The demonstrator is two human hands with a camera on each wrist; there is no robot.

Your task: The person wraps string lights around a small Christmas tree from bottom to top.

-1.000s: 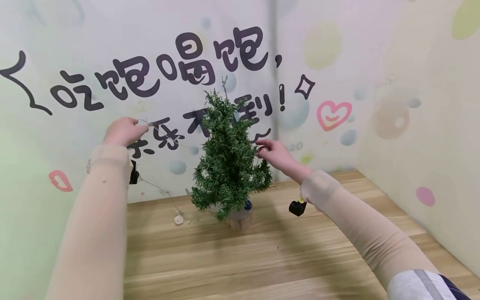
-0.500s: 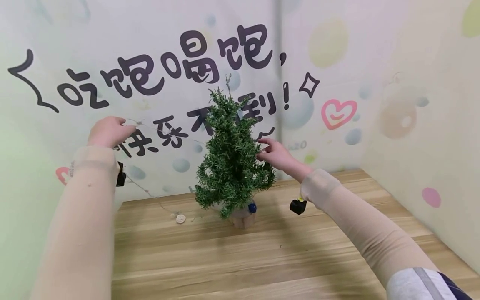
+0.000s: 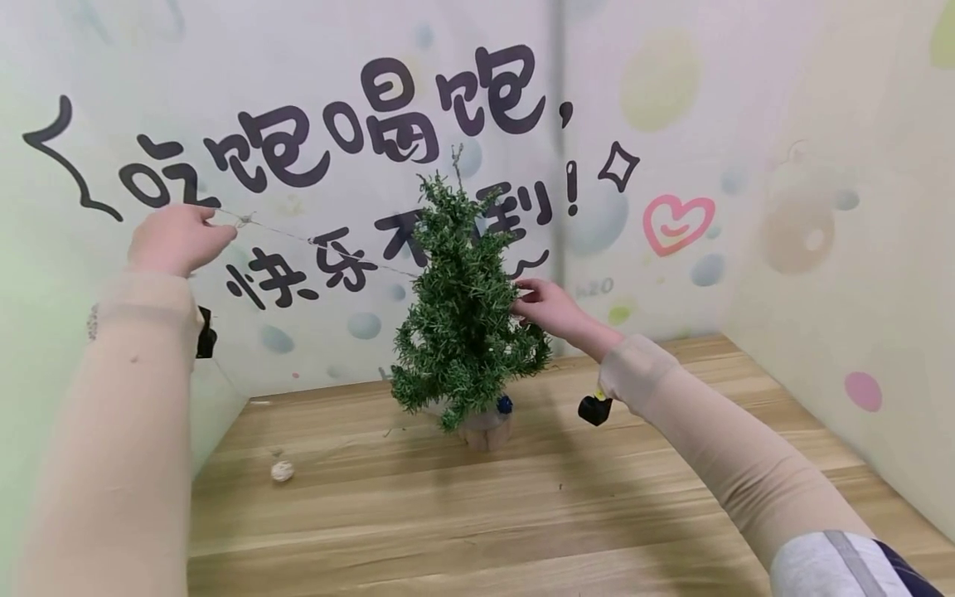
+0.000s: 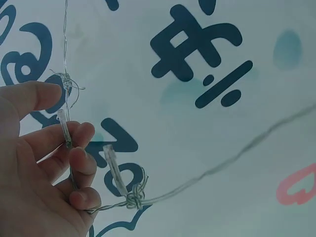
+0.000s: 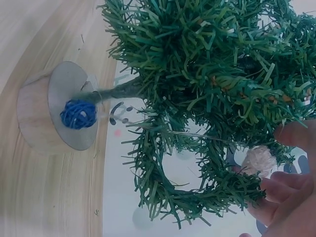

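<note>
A small green artificial Christmas tree (image 3: 464,315) stands on a round wooden base (image 3: 487,434). My left hand (image 3: 177,239), raised left of it, holds a thin string of lights (image 4: 222,170); the wire runs taut from there to the tree. In the left wrist view the fingers curl around the wire, near a small clear bulb (image 4: 114,170) and a knot. At the tree's right side, my right hand (image 3: 558,312) has thumb and fingers about a white woven ball (image 5: 259,161) on the string, against the branches.
Another white ball (image 3: 282,471) lies on the wood-grain table (image 3: 418,531), left of the tree. A blue woven ball (image 5: 79,114) sits at the trunk's foot. Close behind the tree rises a wall (image 3: 298,50) with dark lettering, and a side wall (image 3: 858,249) stands at the right.
My left hand has moved left and up, drawing the wire straighter. The white ball on the table has shifted left and nearer. My right hand stays at the tree's right side.
</note>
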